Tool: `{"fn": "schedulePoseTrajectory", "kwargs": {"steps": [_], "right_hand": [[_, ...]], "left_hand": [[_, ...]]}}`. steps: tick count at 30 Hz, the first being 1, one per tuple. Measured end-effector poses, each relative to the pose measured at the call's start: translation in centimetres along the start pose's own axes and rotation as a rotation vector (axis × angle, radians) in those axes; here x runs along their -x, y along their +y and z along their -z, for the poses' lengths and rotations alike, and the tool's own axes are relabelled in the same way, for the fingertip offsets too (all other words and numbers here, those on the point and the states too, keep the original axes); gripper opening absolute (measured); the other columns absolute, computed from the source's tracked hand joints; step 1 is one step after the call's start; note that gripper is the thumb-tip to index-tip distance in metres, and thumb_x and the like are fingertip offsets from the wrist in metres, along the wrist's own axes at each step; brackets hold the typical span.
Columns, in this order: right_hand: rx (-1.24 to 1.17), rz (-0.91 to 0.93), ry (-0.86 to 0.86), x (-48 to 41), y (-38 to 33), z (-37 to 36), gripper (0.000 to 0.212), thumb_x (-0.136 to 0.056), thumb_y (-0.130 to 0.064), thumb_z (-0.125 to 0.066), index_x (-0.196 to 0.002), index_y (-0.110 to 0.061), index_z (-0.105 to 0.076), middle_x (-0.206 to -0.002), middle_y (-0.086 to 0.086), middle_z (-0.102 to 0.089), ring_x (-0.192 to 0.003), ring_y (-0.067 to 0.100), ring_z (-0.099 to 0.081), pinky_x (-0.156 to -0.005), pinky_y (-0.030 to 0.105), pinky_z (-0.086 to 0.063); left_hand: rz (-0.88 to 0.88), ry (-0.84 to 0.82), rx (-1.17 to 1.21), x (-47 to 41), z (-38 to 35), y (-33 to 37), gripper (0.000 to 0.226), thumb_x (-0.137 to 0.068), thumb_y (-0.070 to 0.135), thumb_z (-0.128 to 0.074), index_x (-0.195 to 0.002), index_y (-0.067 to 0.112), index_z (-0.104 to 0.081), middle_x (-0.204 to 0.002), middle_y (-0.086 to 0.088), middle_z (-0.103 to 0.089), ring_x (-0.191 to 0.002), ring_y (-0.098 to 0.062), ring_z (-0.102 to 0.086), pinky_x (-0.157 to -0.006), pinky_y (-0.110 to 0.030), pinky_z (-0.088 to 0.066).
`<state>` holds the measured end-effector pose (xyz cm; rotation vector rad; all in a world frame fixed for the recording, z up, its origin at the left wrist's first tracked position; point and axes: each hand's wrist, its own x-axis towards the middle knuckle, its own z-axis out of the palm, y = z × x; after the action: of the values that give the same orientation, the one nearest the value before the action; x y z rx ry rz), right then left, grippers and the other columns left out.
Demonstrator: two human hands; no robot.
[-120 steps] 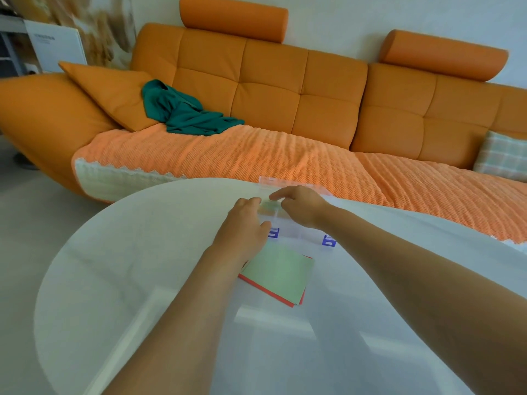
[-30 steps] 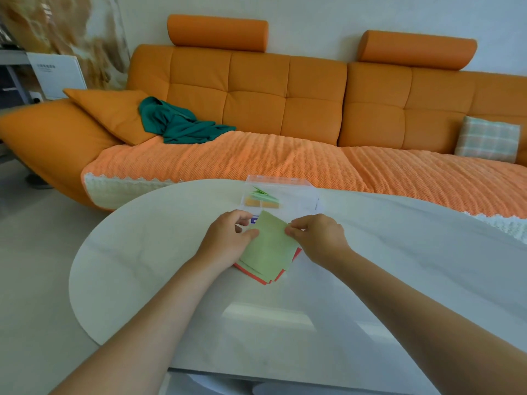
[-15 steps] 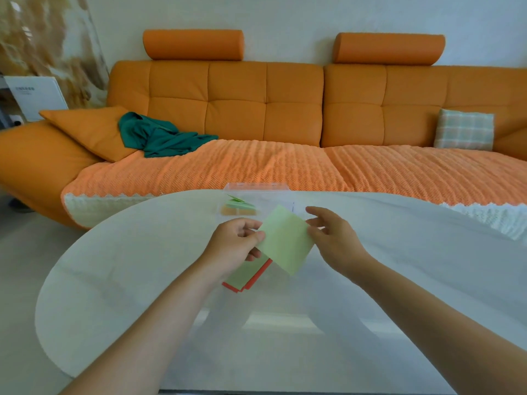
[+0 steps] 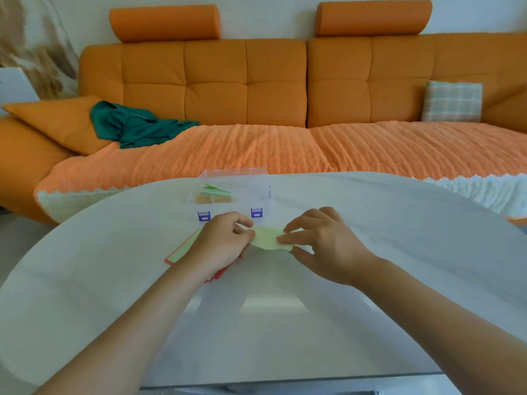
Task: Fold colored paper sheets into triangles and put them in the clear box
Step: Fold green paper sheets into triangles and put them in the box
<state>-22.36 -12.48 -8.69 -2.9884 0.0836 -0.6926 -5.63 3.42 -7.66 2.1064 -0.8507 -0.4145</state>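
A light green paper sheet (image 4: 268, 238) is held low over the white table (image 4: 114, 280), bent into a curve between both hands. My left hand (image 4: 222, 243) pinches its left end. My right hand (image 4: 322, 243) pinches its right end with thumb and fingertips. A stack of paper sheets (image 4: 182, 249), green on top with red edges, lies on the table, partly hidden under my left hand. The clear box (image 4: 256, 192) with two blue latches stands just beyond my hands. It holds folded green and orange triangles (image 4: 214, 193) in its left part.
An orange sofa (image 4: 256, 95) with a ribbed orange cover runs behind the table's far edge. On it lie a dark green cloth (image 4: 134, 126), an orange cushion (image 4: 57, 118) and a plaid cushion (image 4: 452, 101).
Both hands left the box and lifted the top green sheet off the stack. It was flat in the air half a second ago; now it is lower and bent between my hands.
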Motion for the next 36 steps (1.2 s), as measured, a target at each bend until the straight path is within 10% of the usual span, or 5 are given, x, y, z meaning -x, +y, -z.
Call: {"fn": "schedulePoseTrajectory", "kwargs": {"steps": [8, 15, 23, 32, 36], "right_hand": [[0.036, 0.0, -0.066, 0.9, -0.2, -1.4, 0.034, -0.087, -0.032, -0.046, -0.1, -0.035, -0.077, -0.097, -0.014, -0.072, -0.08, 0.015, -0.062, -0.073, 0.034, -0.046], [-0.274, -0.258, -0.165, 0.2, -0.3, -0.1, 0.04, -0.094, -0.054, -0.045, -0.091, -0.03, -0.078, -0.097, -0.016, -0.072, -0.088, 0.005, -0.063, -0.081, 0.031, -0.049], [-0.072, -0.418, -0.316, -1.0, 0.6, -1.8, 0.047, -0.094, -0.057, -0.053, -0.139, -0.041, -0.052, -0.135, -0.006, -0.047, -0.125, 0.019, -0.039, -0.106, 0.036, -0.033], [-0.21, -0.38, -0.216, -2.2, -0.4, -2.5, 0.02, -0.089, -0.047, -0.065, -0.108, -0.044, -0.069, -0.121, -0.014, -0.052, -0.119, 0.014, -0.044, -0.102, 0.035, -0.035], [-0.102, -0.313, -0.264, -1.9, -1.0, -2.7, 0.044, -0.09, -0.058, -0.058, -0.131, -0.042, -0.059, -0.132, -0.014, -0.05, -0.124, 0.014, -0.04, -0.103, 0.033, -0.031]], "left_hand": [[-0.458, -0.239, -0.404, 1.5, -0.3, -0.6, 0.046, -0.078, 0.031, -0.063, -0.123, 0.038, -0.065, -0.125, 0.02, -0.053, -0.122, -0.005, -0.039, -0.106, -0.021, -0.03], [-0.501, -0.144, -0.358, 2.4, -1.4, -0.7, 0.011, -0.091, 0.028, -0.065, -0.1, 0.029, -0.072, -0.081, 0.021, -0.06, -0.088, -0.005, -0.057, -0.071, -0.023, -0.042], [-0.524, -0.262, -0.241, 2.6, -1.2, -1.4, 0.012, -0.084, 0.031, -0.078, -0.096, 0.028, -0.081, -0.102, 0.022, -0.071, -0.103, 0.006, -0.06, -0.094, -0.023, -0.049], [-0.535, -0.232, -0.278, 2.5, -0.9, -2.1, 0.019, -0.09, 0.037, -0.071, -0.101, 0.023, -0.079, -0.108, 0.017, -0.07, -0.106, 0.0, -0.056, -0.096, -0.029, -0.047], [-0.548, -0.22, -0.272, 2.7, -0.9, -2.1, 0.014, -0.089, 0.035, -0.072, -0.09, 0.022, -0.077, -0.097, 0.014, -0.07, -0.096, -0.005, -0.059, -0.089, -0.034, -0.048]]}}
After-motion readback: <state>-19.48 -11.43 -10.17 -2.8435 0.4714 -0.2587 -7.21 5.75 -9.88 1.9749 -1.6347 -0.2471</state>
